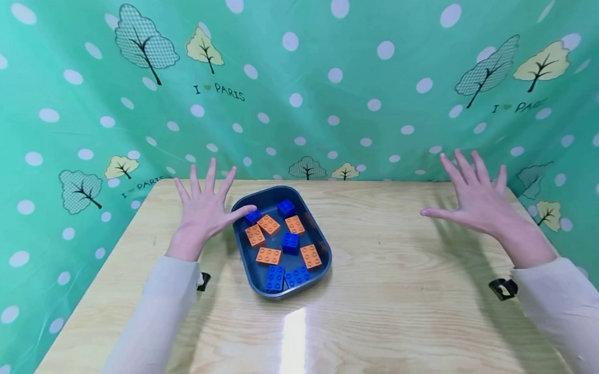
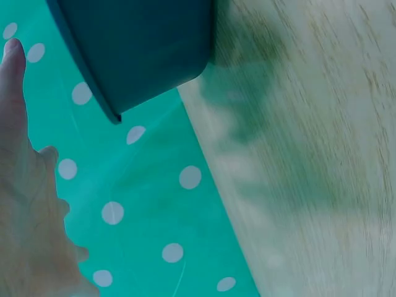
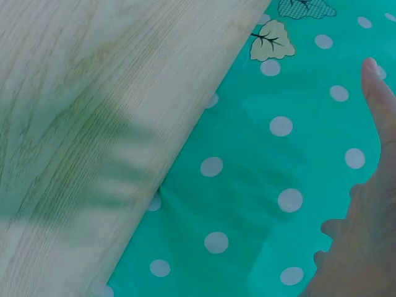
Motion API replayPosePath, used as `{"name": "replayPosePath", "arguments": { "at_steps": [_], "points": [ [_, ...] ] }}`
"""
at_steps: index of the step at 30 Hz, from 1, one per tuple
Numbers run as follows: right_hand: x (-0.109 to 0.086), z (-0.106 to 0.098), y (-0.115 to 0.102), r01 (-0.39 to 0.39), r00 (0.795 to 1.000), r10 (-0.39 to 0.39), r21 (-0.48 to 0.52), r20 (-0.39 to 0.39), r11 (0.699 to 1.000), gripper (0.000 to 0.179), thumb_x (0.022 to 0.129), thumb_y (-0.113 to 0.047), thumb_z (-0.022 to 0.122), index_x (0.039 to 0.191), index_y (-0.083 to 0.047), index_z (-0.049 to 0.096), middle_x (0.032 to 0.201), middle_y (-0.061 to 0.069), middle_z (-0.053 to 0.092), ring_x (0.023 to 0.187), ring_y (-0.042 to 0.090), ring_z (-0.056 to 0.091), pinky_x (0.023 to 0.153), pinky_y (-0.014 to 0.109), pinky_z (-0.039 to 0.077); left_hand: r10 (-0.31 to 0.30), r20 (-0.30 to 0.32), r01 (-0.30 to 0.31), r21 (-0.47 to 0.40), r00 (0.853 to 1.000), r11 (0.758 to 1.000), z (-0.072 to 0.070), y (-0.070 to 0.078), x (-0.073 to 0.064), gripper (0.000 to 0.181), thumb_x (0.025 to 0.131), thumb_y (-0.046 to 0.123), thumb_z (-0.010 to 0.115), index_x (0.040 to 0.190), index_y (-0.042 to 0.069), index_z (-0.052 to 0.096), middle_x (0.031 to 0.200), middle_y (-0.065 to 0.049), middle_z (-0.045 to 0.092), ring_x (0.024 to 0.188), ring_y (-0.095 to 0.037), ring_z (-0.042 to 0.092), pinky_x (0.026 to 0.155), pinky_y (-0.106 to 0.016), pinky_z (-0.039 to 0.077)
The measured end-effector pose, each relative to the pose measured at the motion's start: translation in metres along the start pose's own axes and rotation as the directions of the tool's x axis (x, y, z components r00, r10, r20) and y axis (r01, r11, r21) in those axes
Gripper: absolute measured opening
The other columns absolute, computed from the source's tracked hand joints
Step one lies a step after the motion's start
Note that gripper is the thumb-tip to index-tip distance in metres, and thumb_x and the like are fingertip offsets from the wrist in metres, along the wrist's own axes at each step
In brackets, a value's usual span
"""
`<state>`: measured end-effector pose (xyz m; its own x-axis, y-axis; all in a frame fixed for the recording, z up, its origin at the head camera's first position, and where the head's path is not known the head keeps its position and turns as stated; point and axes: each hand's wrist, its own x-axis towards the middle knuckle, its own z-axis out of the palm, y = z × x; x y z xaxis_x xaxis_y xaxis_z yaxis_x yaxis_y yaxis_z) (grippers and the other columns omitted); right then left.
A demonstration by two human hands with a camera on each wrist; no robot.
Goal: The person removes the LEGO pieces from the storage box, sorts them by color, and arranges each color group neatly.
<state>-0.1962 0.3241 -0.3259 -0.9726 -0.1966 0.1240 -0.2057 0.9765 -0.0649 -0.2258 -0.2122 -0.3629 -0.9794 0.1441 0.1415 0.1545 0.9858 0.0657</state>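
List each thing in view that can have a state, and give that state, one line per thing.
left hand: open, fingers spread, holding nothing, beside the tray.
right hand: open, fingers spread, holding nothing, far from the tray.
tray: upright on the table, holding bricks.
orange bricks: loose in the tray, studs up.
blue bricks: loose in the tray, unstacked.
table: bears the tray.

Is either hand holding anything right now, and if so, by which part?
Nothing is held. The left hand and right hand are spread open above the table.
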Motion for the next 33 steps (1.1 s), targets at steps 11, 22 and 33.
{"name": "replayPosePath", "arguments": {
  "at_steps": [11,22,33],
  "points": [
    [0.001,-0.001,-0.023,0.059,0.997,-0.056,0.064,-0.055,0.996,0.123,0.076,-0.070,0.070,0.161,-0.023,-0.005,0.169,0.013,-0.006,0.154,0.045,-0.011,0.113,0.082,-0.005,0.030,-0.022,-0.031,-0.012,0.999,0.999,-0.003,-0.005,-0.010,0.107,0.078,0.088,0.045,0.161,0.035,0.002,0.169,-0.010,-0.012,0.151,-0.050,-0.014,0.116,-0.076,-0.013],
    [0.008,0.011,-0.048,0.144,0.984,-0.127,0.138,-0.126,0.980,0.120,0.073,-0.063,0.078,0.162,-0.018,0.010,0.168,0.018,0.014,0.152,0.046,0.013,0.118,0.076,0.013,0.084,-0.033,-0.086,-0.042,0.996,0.995,0.003,-0.014,-0.024,0.107,0.080,0.083,0.052,0.161,0.033,0.005,0.170,-0.006,-0.008,0.154,-0.046,-0.003,0.122,-0.070,-0.006],
    [0.015,0.024,-0.076,0.223,0.968,-0.197,0.167,-0.155,0.961,0.118,0.072,-0.060,0.081,0.161,-0.015,0.018,0.165,0.018,0.023,0.149,0.045,0.023,0.119,0.071,0.019,0.173,-0.032,-0.173,-0.021,0.984,0.985,0.011,-0.019,-0.034,0.108,0.081,0.079,0.056,0.162,0.026,0.008,0.170,-0.008,0.009,0.155,-0.038,0.015,0.126,-0.065,0.004]
  ]
}}
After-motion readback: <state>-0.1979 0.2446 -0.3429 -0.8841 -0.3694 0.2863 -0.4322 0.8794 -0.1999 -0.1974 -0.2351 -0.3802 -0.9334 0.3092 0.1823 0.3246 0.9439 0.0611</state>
